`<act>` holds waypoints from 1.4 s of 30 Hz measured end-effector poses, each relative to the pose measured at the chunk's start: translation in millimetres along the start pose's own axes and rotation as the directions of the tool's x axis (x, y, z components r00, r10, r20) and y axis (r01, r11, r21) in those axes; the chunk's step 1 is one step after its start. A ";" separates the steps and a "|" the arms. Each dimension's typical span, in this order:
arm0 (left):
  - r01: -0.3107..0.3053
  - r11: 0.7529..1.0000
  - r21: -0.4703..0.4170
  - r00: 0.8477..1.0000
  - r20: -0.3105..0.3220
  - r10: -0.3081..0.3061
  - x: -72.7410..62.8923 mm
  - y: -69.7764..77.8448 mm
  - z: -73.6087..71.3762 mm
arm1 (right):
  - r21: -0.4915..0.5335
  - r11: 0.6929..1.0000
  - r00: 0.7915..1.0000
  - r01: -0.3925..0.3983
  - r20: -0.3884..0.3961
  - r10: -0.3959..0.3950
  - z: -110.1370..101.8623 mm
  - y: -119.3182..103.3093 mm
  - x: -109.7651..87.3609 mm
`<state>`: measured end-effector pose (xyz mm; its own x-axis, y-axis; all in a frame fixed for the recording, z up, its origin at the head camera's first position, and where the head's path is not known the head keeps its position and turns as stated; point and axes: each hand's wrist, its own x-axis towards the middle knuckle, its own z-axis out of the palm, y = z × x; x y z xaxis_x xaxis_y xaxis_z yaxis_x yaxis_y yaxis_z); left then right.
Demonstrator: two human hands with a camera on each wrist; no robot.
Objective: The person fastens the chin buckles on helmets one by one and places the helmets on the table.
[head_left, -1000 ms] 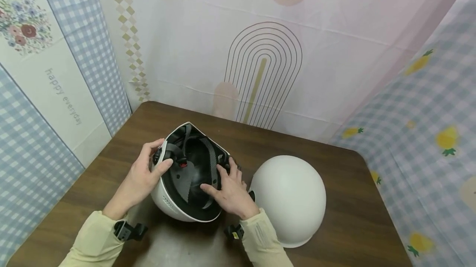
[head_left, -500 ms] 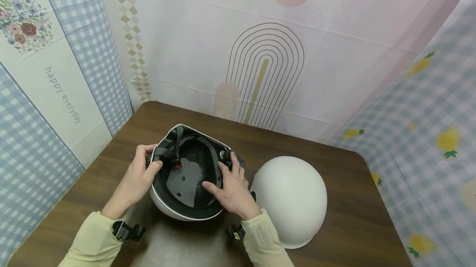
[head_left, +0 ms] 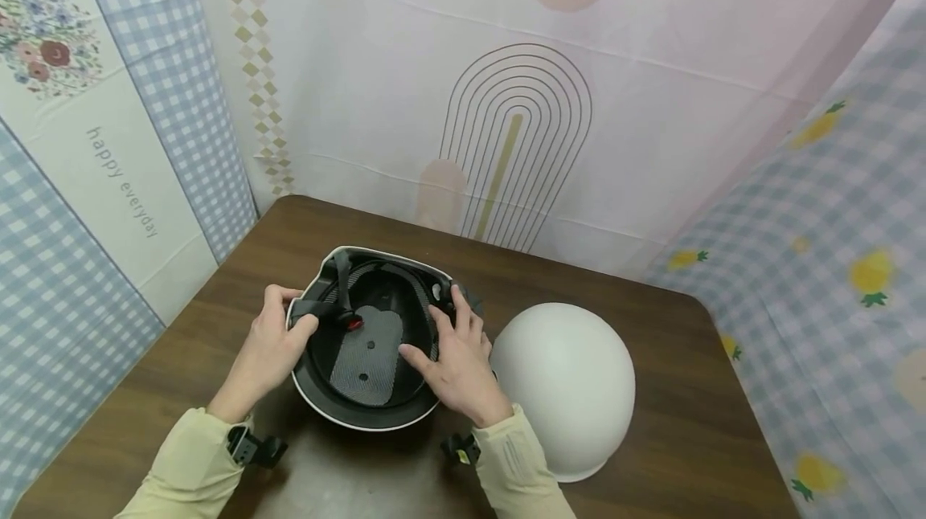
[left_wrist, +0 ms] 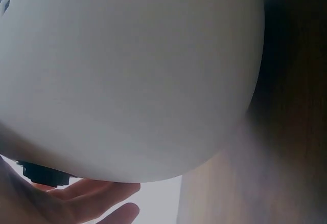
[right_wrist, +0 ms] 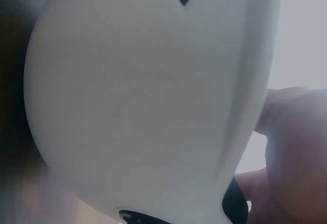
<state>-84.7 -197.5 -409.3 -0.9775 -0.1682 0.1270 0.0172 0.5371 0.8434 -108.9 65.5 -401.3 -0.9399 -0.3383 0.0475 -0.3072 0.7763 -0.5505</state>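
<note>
The upturned helmet (head_left: 365,358) is pinched at its edge (head_left: 360,427) by the left hand (head_left: 269,348) and right hand (head_left: 461,366) (a white dome (head_left: 567,386) is seen nearby).

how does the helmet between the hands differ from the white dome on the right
The helmet has its opening facing up, showing a dark liner; the white dome sits rounded side up, its inside hidden. The left hand and right hand are on the helmet, while neither grips the white dome. Both have white outer surfaces.
</note>
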 end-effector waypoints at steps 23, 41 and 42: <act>0.044 0.999 0.019 0.999 0.030 -0.044 4.5 -13.6 0.0 | 0.074 0.996 0.997 0.041 -0.061 -0.037 -1.1 0.7 -9.1; 0.003 1.000 -0.010 0.999 0.034 -0.003 6.7 -17.5 4.8 | 0.159 0.984 0.988 0.087 -0.139 -0.065 -4.8 6.5 -13.7; -0.015 1.000 -0.011 1.000 0.027 0.015 6.1 -16.8 5.0 | 0.183 0.979 0.985 0.094 -0.158 -0.065 -5.8 7.0 -14.1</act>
<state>-92.0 -203.4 -425.3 -0.9825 -0.1375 0.1254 0.0339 0.5305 0.8470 -98.7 78.8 -401.0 -0.9296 -0.2997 0.2144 -0.3617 0.6307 -0.6866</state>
